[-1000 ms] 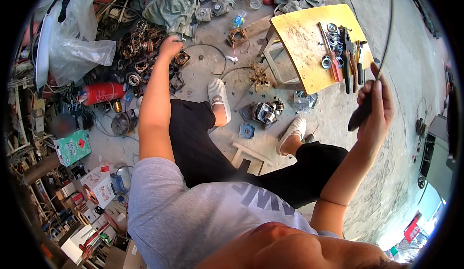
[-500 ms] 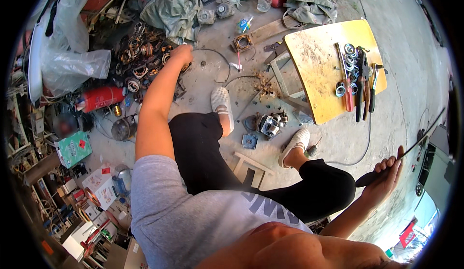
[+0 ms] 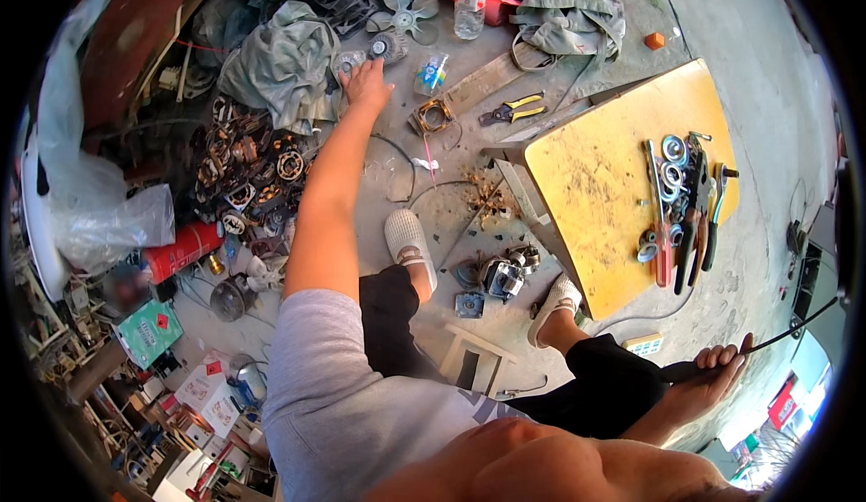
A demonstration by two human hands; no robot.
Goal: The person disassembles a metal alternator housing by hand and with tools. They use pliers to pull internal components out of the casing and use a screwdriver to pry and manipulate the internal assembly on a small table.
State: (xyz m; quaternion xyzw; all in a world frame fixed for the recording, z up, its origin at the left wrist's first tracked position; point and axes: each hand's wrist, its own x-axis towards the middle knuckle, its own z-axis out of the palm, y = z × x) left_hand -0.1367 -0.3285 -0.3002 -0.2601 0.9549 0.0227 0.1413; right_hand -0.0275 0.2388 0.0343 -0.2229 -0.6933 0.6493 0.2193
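Right grip [image 3: 708, 390] is wrapped around the dark handle of a long-shafted tool [image 3: 682, 373], its thin shaft pointing outward to the right, low beside the bent leg. Left grip [image 3: 365, 89] is spread wide and holds nothing visible, its fingertips by a grey cylindrical part [image 3: 389, 46]; contact is unclear. Crumpled grey-green cloth [image 3: 281, 64] lies just left of that hand, and a yellow table [image 3: 577, 240] bears a red-handled screwdriver [image 3: 663, 263].

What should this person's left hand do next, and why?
Perhaps close the left grip around the ribbed grey round part: the fingers look spread close beside it, though contact is unclear, while the right grip is occupied holding a dark-handled tool.
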